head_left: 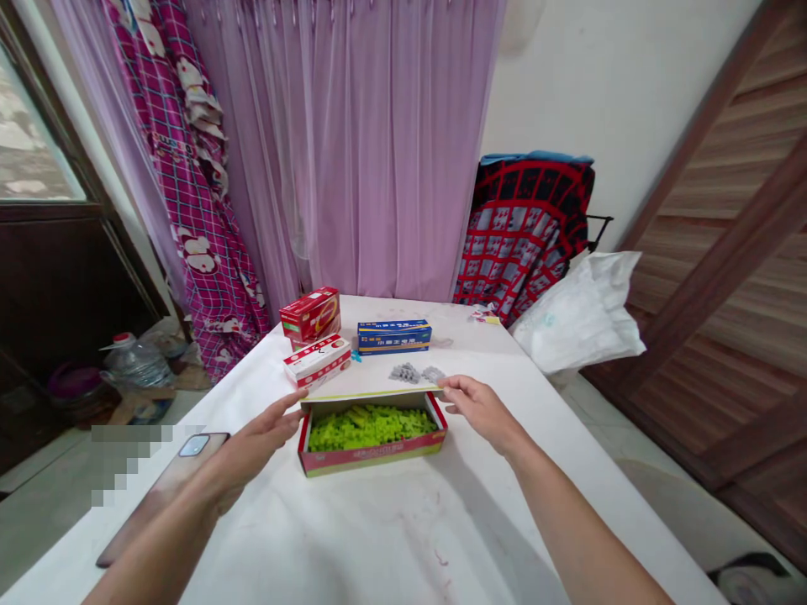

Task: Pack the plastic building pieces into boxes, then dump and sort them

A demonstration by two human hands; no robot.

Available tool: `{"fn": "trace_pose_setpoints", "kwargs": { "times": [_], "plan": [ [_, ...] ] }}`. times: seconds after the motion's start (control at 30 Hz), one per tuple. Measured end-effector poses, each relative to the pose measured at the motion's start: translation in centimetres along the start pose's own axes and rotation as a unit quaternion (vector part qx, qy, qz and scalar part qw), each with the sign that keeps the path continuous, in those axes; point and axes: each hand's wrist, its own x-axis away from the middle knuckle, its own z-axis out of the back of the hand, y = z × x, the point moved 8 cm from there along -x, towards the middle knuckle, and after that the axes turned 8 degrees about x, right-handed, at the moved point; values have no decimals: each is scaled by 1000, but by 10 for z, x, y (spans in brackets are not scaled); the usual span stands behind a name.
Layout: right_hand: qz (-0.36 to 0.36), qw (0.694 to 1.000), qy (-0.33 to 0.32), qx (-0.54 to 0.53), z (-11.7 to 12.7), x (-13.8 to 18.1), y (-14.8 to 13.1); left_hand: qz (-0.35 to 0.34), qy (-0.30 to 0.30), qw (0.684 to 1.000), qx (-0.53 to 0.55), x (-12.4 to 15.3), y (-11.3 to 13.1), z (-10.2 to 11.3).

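In the head view a shallow red and green cardboard box stands before me, filled with small bright green pieces. Its lid flap is raised at the back, seen almost edge-on. My left hand has its fingertips at the flap's left corner, the thumb just below. At the right corner my right hand pinches the flap's edge between thumb and fingers. Just beyond the flap lie two small heaps of grey pieces.
Behind are a red box, a white and red box and a blue box. A phone lies by my left forearm. A white plastic bag sits past the table's right edge. Purple curtains hang behind.
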Motion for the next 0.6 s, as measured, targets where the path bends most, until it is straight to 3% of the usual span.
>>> {"fn": "trace_pose_setpoints", "kwargs": {
  "times": [0.27, 0.43, 0.6],
  "plan": [
    [22, 997, -25, 66, 0, -15, -24, 5, 8, 1000, 1, -5, 6, 3],
    [-1, 995, -87, 50, -12, -34, -42, 14, 1, 1000, -25, -17, 12, 8],
    [4, 993, -77, 87, 13, -37, -59, 16, 5, 999, -34, -26, 11, 10]
  ]
}}
